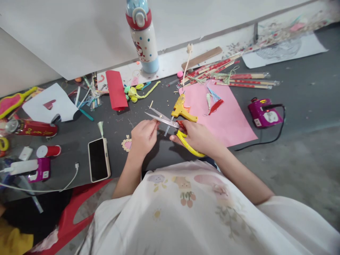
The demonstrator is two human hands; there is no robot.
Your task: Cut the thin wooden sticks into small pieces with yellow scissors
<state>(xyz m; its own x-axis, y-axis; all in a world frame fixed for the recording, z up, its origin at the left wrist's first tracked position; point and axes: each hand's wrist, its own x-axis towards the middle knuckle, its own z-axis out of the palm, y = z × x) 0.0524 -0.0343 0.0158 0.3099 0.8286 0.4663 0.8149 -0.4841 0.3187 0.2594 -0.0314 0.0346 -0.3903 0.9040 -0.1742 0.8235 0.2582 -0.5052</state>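
Observation:
My right hand (198,136) is closed around the yellow-handled scissors (166,119), whose blades stand apart and point left. My left hand (145,136) is pinched just below the blades; what its fingertips hold is too small to make out. A pale bit of stick (151,104) shows by the blade tips, and another pale bit lies between the blades. Just beyond the scissors lies a yellow glue gun (182,109) with a clear glue stick in it. Left of my left hand is a small pink heart (128,144) edged with pale beads or stick slices.
Pink paper (231,120) lies right, beside a purple power adapter (265,115) with a black cable. A bottle (145,46) stands at the back near red-wrapped sticks (209,71). A phone (99,159), red can (34,127), thread spool (50,151) and red paper (117,90) are left.

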